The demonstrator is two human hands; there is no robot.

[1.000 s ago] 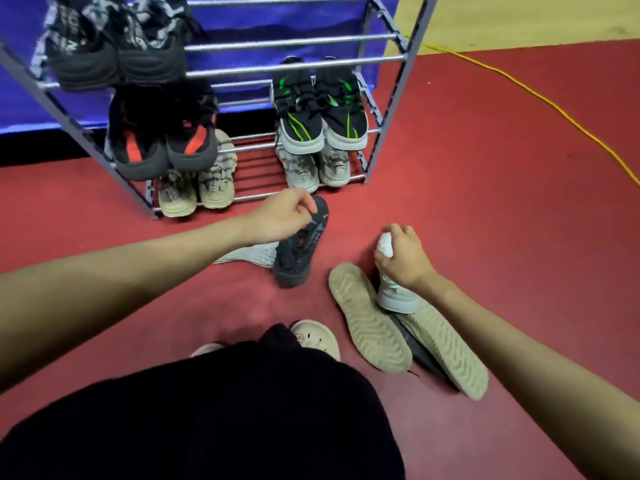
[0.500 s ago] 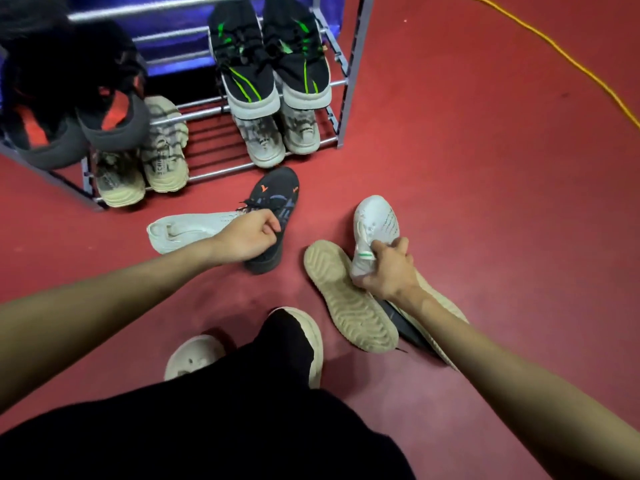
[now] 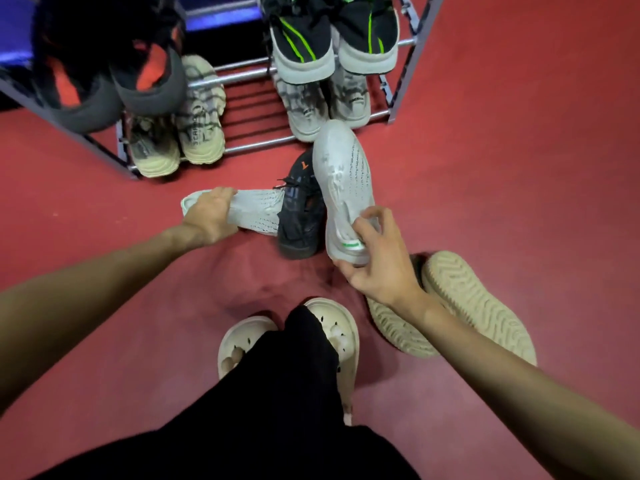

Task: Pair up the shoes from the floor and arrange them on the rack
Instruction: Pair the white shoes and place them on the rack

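Observation:
My right hand [image 3: 377,261] grips the heel of a white knit shoe [image 3: 343,181], held above the floor with its toe toward the rack. My left hand [image 3: 209,214] is closed on the heel end of the matching white shoe [image 3: 256,213], which lies on its side on the red floor. A black shoe [image 3: 301,216] with orange marks lies between the two white ones. Two beige shoes [image 3: 474,299] lie sole-up under my right forearm. The metal rack [image 3: 242,77] stands ahead with several pairs on it.
On the rack sit black-and-green shoes [image 3: 332,46], black-and-orange shoes [image 3: 114,74], beige sneakers [image 3: 183,129] and grey sneakers [image 3: 329,102]. My feet in cream clogs [image 3: 332,334] and black trousers fill the bottom. Red floor spreads to the right.
My left hand let go of the black shoe and closed on the white shoe lying on the floor. My right hand lifted its white shoe and carried it left, beside the black one.

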